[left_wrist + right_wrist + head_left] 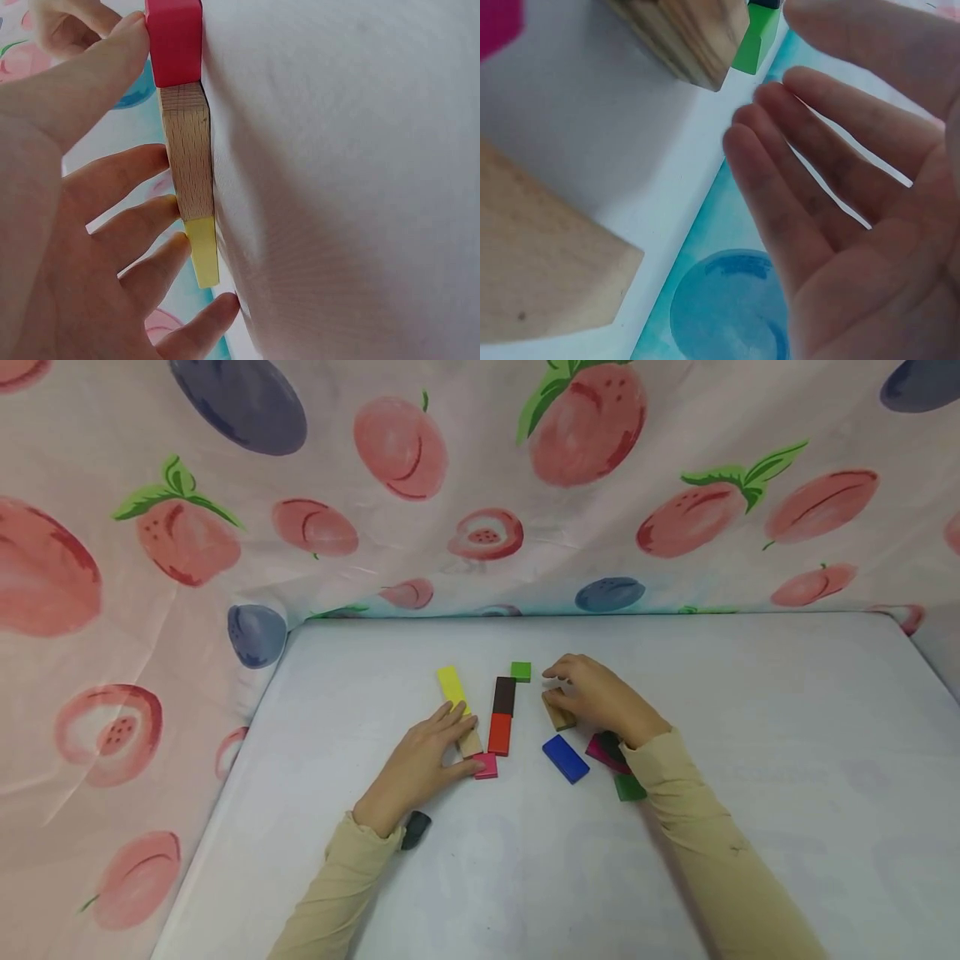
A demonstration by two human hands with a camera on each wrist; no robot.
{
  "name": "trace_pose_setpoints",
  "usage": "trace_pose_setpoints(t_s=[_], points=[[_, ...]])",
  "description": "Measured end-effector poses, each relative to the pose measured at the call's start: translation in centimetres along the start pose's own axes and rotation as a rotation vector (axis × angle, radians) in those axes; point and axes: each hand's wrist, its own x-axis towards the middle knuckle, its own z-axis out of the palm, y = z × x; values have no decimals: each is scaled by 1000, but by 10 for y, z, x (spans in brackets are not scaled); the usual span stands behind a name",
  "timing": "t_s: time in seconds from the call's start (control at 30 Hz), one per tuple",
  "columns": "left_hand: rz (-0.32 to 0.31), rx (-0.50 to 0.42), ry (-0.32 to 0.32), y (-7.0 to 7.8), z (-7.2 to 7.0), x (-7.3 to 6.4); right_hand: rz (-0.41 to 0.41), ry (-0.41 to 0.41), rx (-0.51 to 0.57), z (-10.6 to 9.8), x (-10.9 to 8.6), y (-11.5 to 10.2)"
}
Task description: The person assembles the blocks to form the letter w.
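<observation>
My left hand (422, 766) spreads over a line of blocks. Its thumb touches the pink block (177, 41), while fingertips rest along the plain wooden block (189, 157) and the yellow block (202, 251). Right beside that line lie a dark brown block (504, 696) and a red block (499, 734), end to end. At the brown wooden block (558, 712) my right hand (600, 695) hovers with its thumb overlapping one end in the head view. In the right wrist view its fingers (769, 176) extend loosely, with nothing between them.
A small green block (521, 672) touches the dark brown block's far end. Toward the right forearm lie a blue block (566, 759), a magenta block (606, 755) and a darker green block (630, 787). Fruit-patterned cloth (480, 460) hangs behind the white table (810, 735).
</observation>
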Motion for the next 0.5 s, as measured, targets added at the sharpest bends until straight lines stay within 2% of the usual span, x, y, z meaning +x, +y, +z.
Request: trace_pose_setpoints(t_s=[0.23, 0.5], points=[[14, -9, 17, 1, 0, -1, -49, -11, -22, 1, -11, 5], [21, -15, 15, 3, -2, -2, -29, -103, 3, 0, -19, 7]])
